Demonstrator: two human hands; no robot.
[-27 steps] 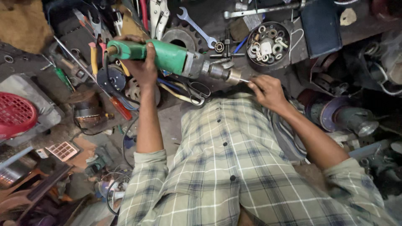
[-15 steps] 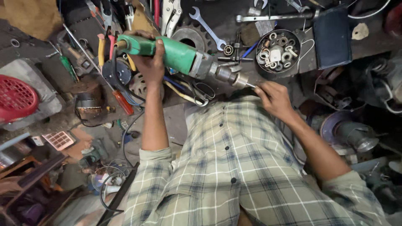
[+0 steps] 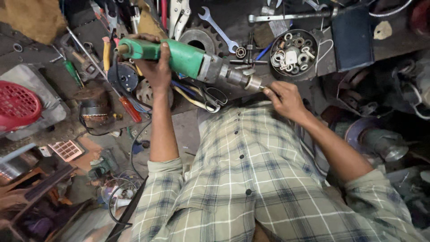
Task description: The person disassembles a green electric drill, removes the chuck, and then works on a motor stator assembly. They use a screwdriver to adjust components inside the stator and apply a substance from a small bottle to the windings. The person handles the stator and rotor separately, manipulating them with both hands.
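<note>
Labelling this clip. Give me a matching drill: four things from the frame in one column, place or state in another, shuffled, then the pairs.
Things:
1. green drill
2. round tray
3. red basket
4. open-end spanner

Places or states:
A. far left edge of the view
B. held in the left hand, right hand at its chuck
C. full of rings and bearings
D. lying flat above the drill

Pairs: 1-B, 2-C, 3-A, 4-D

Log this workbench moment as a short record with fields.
Setting: cluttered workbench
Left hand: wrapped around green electric drill, held level
Right hand: fingertips at the drill's metal chuck
Behind the chuck: round tray of bearings and washers, open-end spanner
Far left: red grille
</note>
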